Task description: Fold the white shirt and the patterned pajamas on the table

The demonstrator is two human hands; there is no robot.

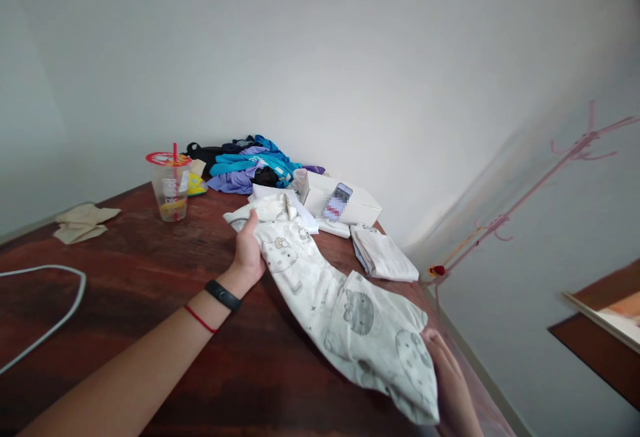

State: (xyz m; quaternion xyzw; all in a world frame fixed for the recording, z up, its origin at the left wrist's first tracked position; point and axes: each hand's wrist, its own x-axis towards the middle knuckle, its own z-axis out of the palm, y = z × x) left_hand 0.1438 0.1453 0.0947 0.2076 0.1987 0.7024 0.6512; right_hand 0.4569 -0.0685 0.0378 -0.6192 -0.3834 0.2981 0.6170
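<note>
I saw both hands, left hand (249, 250) and right hand (447, 373), gripping the white cloth (345, 307) stretched over the worktop (150, 290), near a cup (171, 187), box (340, 200) and clothes pile (250, 163).

Left hand (249, 250) far forward on an outstretched arm, fingers curled; right hand (450, 373) near, low, partly hidden
</note>
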